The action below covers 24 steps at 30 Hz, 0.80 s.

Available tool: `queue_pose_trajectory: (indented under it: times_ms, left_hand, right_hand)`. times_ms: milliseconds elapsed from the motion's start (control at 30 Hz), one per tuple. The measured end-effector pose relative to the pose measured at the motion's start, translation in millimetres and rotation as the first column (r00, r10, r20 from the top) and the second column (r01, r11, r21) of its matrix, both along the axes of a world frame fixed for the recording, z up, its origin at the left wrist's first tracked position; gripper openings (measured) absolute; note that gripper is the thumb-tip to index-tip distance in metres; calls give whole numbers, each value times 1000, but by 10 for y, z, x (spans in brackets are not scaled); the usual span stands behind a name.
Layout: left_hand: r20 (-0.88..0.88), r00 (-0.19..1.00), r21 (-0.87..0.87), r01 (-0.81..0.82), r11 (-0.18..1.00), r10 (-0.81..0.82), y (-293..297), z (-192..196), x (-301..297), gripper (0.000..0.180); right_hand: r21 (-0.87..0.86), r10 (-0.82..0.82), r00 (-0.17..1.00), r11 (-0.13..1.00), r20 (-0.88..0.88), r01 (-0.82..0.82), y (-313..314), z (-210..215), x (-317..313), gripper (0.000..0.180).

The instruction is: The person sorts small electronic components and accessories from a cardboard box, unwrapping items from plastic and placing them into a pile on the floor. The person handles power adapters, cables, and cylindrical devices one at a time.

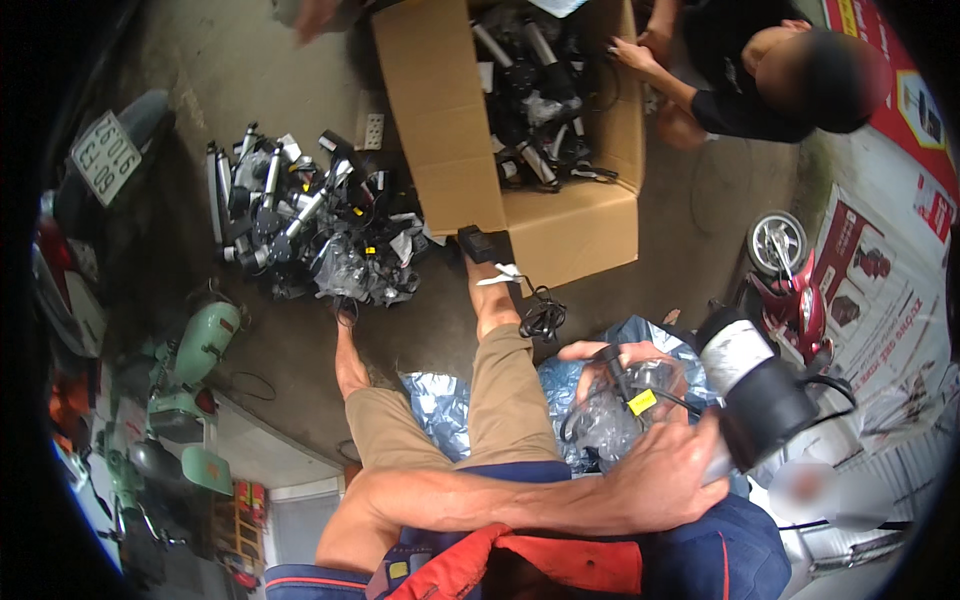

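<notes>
Across my lap reaches my left arm; my left hand [668,468] is closed round the grey tube of a linear actuator. The actuator's thick black motor [768,412], with a white label [735,350], sticks up at the right. Just beyond, my right hand [640,355] is closed on a crumpled clear plastic bag [612,415]. A black cable with a yellow tag [641,402] runs over the bag towards the actuator. Part of the right hand and its forearm are hidden behind the bag and motor. Shiny blue-silver plastic sheeting [440,405] lies below both hands.
A pile of actuators and bags [300,215] lies on the floor, far left. An open cardboard box [440,120] holds several more; a co-worker's hand [632,55] is at its side. A black box-shaped thing [477,243] and coiled cord [543,320] are by my foot. Motorbikes [205,345] stand left.
</notes>
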State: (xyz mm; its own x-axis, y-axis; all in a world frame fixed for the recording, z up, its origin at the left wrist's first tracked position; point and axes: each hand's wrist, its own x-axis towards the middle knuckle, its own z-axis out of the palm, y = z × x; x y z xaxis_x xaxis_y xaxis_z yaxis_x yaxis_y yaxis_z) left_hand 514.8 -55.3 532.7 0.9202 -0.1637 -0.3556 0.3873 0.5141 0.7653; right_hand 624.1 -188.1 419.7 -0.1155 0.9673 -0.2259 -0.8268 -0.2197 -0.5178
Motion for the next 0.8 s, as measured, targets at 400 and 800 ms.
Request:
queue_pose_trajectory:
  times_ms: [400, 800]
  left_hand:
    - [-115, 915, 92, -377, 922, 386, -415, -668, 1088, 41]
    - [-172, 606, 804, -369, 466, 777, -476, -4779, 1472, 46]
  right_hand:
    - [-582, -249, 939, 738, 236, 342, -220, 106, 712, 51]
    - [-630, 438, 453, 528, 777, 570, -461, -3420, 1261, 51]
